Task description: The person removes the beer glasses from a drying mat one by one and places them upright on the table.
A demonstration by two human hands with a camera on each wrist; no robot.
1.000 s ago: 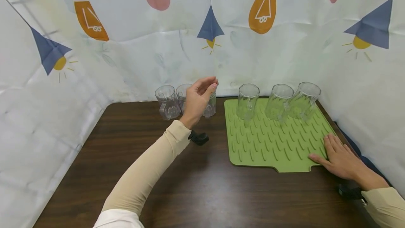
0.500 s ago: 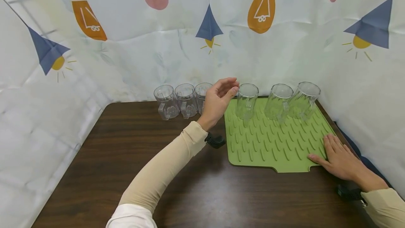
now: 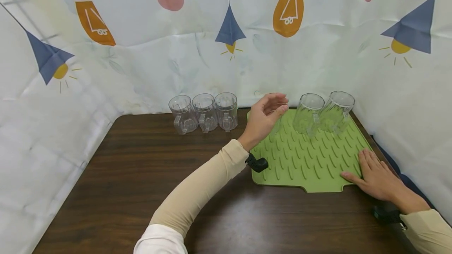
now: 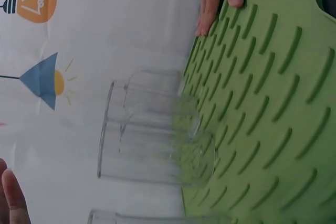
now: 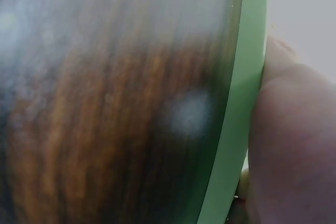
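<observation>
My left hand (image 3: 265,118), fingers loosely curved, is over the left part of the green ridged mat (image 3: 300,167), holding nothing. In the head view it covers most of a clear glass mug (image 3: 277,126) standing there. Two more glass mugs (image 3: 308,115) (image 3: 337,113) stand to its right along the mat's back. Seen from the left wrist, the fingertips (image 4: 14,198) are apart from the mugs (image 4: 142,153). My right hand (image 3: 379,179) rests flat on the mat's front right corner, fingers spread. In the right wrist view a finger (image 5: 294,129) lies against the mat's edge (image 5: 236,98).
Three clear mugs with handles (image 3: 183,115) (image 3: 205,113) (image 3: 226,112) stand in a row on the dark wooden table (image 3: 141,175), left of the mat. A white curtain (image 3: 152,69) printed with lamps closes off the back and sides.
My left hand has moved right, from in front of the row of mugs on the table to the mug at the mat's left. The right hand has stayed in place.
</observation>
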